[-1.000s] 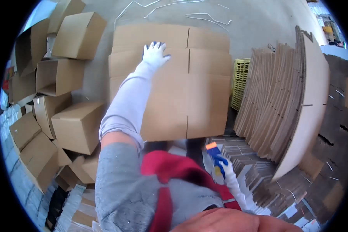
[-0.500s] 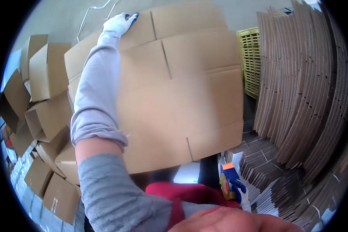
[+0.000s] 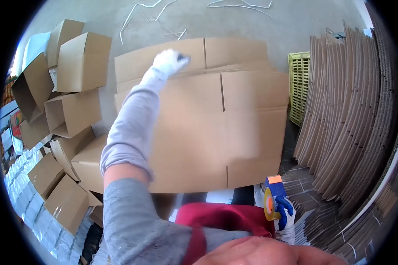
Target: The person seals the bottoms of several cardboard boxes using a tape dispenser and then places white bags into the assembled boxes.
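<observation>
A flat folded cardboard box (image 3: 190, 128) with slotted flaps lies in front of me, its layers slightly offset at the far side. My left hand (image 3: 170, 62), in a white glove with dark blue fingertips, is over the far flap, left of its slot. Motion smears its fingers, so I cannot tell whether they grip the cardboard. Low at the right, my right hand (image 3: 285, 213), in a blue and white glove, is closed around a tape dispenser (image 3: 276, 187) with a blue body, an orange top and a yellowish tape roll.
Opened cardboard boxes (image 3: 82, 66) are piled at the left, above silvery wrapped packs (image 3: 28, 194). At the right stand tall stacks of flattened cardboard (image 3: 340, 110) beside a yellow plastic crate (image 3: 299, 86). Pale strips (image 3: 137, 11) lie on the floor beyond.
My left hand has come away from the far edge of the cardboard to over its flap. In the view, the cardboard sits farther right. The tape dispenser stays in my right hand.
</observation>
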`<state>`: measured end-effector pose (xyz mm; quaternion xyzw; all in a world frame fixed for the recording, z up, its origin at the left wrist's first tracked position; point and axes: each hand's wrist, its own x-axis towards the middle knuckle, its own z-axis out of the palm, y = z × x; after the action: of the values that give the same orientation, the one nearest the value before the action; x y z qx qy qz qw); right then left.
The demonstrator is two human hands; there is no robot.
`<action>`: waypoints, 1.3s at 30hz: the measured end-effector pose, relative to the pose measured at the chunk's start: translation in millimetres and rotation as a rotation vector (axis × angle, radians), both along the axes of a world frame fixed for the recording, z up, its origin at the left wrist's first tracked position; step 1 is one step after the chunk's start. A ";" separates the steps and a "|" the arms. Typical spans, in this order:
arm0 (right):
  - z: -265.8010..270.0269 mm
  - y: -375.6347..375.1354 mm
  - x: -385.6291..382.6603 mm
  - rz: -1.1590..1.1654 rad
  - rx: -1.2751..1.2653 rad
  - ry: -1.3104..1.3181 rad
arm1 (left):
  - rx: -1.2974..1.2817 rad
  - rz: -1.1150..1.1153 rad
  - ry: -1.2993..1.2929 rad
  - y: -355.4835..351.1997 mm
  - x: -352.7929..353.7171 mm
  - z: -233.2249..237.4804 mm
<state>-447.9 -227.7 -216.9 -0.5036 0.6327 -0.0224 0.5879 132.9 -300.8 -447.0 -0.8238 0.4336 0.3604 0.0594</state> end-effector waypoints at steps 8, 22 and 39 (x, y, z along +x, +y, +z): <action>7.6 9.7 -8.7 0.010 -0.001 0.060 | -0.104 0.052 -0.334 -45.8 15.3 -59.4; 19.9 4.2 22.0 -0.007 -0.057 -0.016 | 0.119 0.024 0.044 -2.3 21.7 -24.7; 87.1 -16.6 48.6 0.155 -0.248 -0.127 | -0.021 -0.029 -0.065 85.3 -20.0 149.6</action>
<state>-399.3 -244.3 -129.9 -0.6170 0.5459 -0.0867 0.5601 112.9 -215.5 -297.5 -0.8292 0.4473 0.3277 0.0700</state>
